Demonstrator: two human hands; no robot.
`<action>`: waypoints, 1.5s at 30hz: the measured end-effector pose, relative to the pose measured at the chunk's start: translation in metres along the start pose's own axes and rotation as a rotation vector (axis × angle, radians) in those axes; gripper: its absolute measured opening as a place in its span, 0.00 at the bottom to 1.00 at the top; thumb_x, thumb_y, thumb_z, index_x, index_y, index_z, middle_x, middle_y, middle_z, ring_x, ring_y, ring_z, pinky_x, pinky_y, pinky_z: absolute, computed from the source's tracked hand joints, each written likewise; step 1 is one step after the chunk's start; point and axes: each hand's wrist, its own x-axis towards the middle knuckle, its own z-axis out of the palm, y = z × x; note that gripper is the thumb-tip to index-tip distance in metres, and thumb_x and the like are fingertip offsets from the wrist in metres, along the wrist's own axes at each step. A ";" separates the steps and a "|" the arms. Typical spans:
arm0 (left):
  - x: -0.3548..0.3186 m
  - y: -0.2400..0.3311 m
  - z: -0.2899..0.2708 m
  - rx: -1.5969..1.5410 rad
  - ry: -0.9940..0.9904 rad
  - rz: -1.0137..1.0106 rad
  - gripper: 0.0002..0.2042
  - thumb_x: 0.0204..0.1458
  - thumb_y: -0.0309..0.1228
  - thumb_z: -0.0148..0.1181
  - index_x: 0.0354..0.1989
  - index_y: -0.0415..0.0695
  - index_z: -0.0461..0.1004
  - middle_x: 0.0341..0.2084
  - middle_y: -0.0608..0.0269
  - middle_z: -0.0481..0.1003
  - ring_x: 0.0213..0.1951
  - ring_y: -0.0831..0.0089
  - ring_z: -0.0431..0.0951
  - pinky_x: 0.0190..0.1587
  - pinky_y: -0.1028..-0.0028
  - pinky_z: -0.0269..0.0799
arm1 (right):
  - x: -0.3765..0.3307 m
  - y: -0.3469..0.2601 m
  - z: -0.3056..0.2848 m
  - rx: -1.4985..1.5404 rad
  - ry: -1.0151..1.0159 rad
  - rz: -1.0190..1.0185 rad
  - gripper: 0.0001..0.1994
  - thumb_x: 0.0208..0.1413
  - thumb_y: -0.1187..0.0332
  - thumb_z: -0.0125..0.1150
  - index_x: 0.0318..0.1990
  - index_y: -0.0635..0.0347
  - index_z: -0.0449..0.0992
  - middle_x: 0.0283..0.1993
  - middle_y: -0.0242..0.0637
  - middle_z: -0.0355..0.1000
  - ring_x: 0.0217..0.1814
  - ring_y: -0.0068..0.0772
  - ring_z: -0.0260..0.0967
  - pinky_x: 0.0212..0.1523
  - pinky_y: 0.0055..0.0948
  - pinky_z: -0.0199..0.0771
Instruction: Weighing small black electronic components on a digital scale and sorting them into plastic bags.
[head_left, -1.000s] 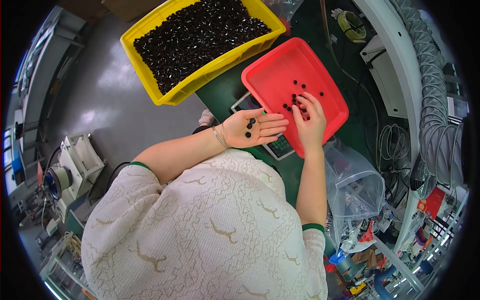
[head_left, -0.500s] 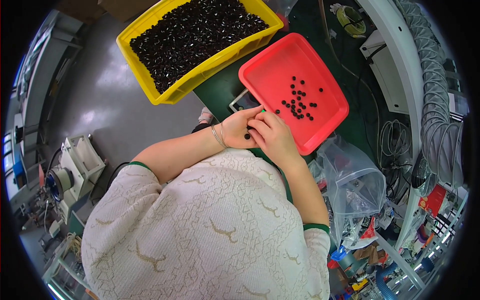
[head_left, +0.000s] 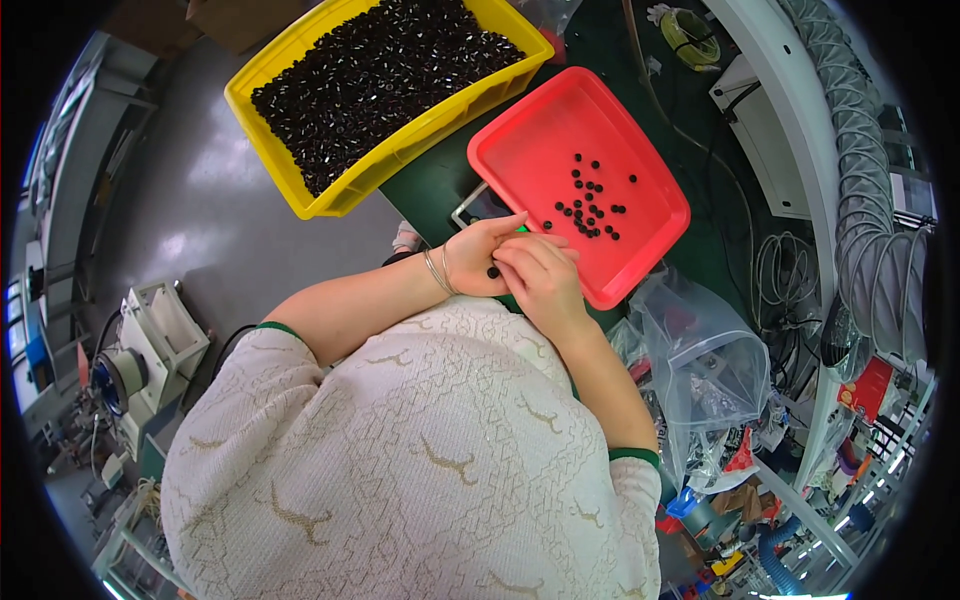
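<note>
My left hand (head_left: 468, 258) is turned palm up and cupped, its thumb stretched out. A small black round part (head_left: 493, 272) rests in that palm. My right hand (head_left: 545, 275) reaches across it with fingertips pressed together over the left fingers. What the right fingertips hold, if anything, is hidden, and they also cover most of the left fingers. Just beyond both hands lies a red tray (head_left: 650, 245) with several similar black parts (head_left: 590, 212) scattered in it. A yellow bin (head_left: 375, 172) at the far left is heaped with small black shiny pieces (head_left: 370, 85).
Tray and bin are by a dark green work surface (head_left: 430, 195). A metal bracket (head_left: 468, 205) stands between the tray and my left hand. At the right hang clear plastic bags (head_left: 710, 350), near coiled cable (head_left: 785, 270) and a ribbed grey hose (head_left: 880, 230).
My right fingers have shifted slightly over the left hand. A second black part seen at their tips before is now out of sight. The tray and bin appear slightly further left.
</note>
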 end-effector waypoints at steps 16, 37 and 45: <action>-0.003 0.004 0.002 -0.028 0.007 0.054 0.29 0.62 0.47 0.40 0.64 0.37 0.54 0.65 0.50 0.55 0.65 0.60 0.58 0.63 0.59 0.58 | -0.024 0.017 -0.078 -0.289 0.468 0.348 0.10 0.49 0.81 0.61 0.40 0.65 0.77 0.46 0.41 0.73 0.39 0.30 0.74 0.40 0.25 0.75; -0.012 0.000 0.016 -0.026 0.065 0.104 0.28 0.61 0.48 0.41 0.62 0.39 0.59 0.62 0.51 0.60 0.64 0.60 0.59 0.66 0.59 0.52 | -0.160 0.180 -0.125 -0.803 -0.586 1.102 0.19 0.55 0.61 0.48 0.55 0.49 0.70 0.51 0.51 0.71 0.52 0.45 0.70 0.51 0.38 0.70; -0.016 0.005 0.012 -0.039 0.090 0.157 0.27 0.61 0.49 0.41 0.62 0.44 0.61 0.59 0.56 0.65 0.61 0.65 0.64 0.63 0.60 0.56 | -0.226 0.239 -0.101 -0.534 -0.275 1.193 0.17 0.57 0.60 0.46 0.46 0.61 0.72 0.44 0.53 0.71 0.45 0.51 0.71 0.44 0.42 0.72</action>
